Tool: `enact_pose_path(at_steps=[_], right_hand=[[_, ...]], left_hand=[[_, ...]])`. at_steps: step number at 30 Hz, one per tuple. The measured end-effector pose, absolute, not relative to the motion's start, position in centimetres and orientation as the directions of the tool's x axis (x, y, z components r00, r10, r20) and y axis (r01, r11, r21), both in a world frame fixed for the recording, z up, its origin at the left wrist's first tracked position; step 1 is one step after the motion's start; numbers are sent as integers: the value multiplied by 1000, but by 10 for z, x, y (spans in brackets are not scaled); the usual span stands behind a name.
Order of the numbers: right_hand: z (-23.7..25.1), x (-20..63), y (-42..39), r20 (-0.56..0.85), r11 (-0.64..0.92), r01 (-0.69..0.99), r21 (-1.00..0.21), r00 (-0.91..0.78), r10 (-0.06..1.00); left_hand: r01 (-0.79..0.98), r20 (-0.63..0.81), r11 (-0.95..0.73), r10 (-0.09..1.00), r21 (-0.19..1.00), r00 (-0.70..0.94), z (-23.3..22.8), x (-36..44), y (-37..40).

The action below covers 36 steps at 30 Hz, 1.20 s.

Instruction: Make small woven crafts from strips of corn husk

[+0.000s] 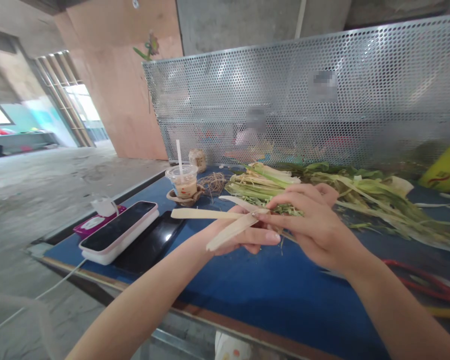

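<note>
Pale, flat strips of what looks like dried corn husk (230,233) cross one another between my two hands, above the blue table. My left hand (247,238) supports them from below with its fingers closed round their crossing point; part of that hand is hidden behind the strips and my other hand. From the right, my right hand (317,225) pinches the strips where they meet, thumb and fingertips together. Just beyond lies a bundle of green and yellowish husks (262,179). A looser heap of leafy husks (375,197) spreads to its right.
A lidded drink cup (183,186) with a straw stands behind left, beside tangled brown fibre (214,184) and a jar (198,160). Phones (120,227) lie at left. Red-handled scissors (448,296) rest near my right forearm. A perforated metal screen (225,100) bounds the table's back.
</note>
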State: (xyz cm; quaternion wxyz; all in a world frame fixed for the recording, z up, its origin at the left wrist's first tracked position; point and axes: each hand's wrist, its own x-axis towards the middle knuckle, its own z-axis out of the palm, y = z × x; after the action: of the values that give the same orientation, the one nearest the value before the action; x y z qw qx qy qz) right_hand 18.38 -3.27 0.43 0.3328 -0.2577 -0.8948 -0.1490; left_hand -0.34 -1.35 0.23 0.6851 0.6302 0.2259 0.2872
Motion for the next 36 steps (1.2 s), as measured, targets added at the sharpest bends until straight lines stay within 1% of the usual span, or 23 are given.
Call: enact_pose_path(at_steps=[3, 10, 13, 16, 18, 21, 24, 28, 30, 33, 36], right_hand=[[4, 183, -30, 694, 829, 556, 67, -623, 361], [-1, 182, -25, 742, 837, 546, -24, -551, 381], [-3, 181, -25, 773, 796, 603, -53, -480, 415], [-3, 180, -26, 805, 739, 671, -58, -406, 432], [-4, 179, -27, 814, 725, 687, -50, -393, 428], [-5, 177, -26, 818, 726, 687, -36, -396, 416], [-6, 176, -27, 812, 748, 662, -51, -409, 416], [-5, 173, -29, 806, 783, 612, -109, -407, 430], [-4, 172, -31, 802, 786, 598, -159, -386, 456], [-2, 171, -32, 790, 775, 578, -255, -339, 512], [-2, 171, -31, 760, 747, 574, -335, -304, 574]], left_hand=[[-124, 83, 2, 732, 992, 676, 4, 1, -15], [-180, 70, 47, 802, 983, 593, 10, 3, -17], [-238, 113, 29, 821, 971, 560, 6, 1, -13], [-313, 185, -2, 810, 950, 557, 1, 1, -9], [-372, 219, -8, 820, 928, 529, -2, 3, -8], [-436, 223, 5, 854, 900, 470, -3, 5, -10], [-471, 234, -24, 890, 882, 392, -2, 6, -13], [-466, 242, -77, 921, 881, 305, 0, 7, -13], [-444, 254, -107, 924, 890, 285, 1, 7, -12], [-397, 257, -129, 922, 909, 289, 3, 6, -11], [-335, 227, -118, 923, 935, 309, 4, 4, -11]])
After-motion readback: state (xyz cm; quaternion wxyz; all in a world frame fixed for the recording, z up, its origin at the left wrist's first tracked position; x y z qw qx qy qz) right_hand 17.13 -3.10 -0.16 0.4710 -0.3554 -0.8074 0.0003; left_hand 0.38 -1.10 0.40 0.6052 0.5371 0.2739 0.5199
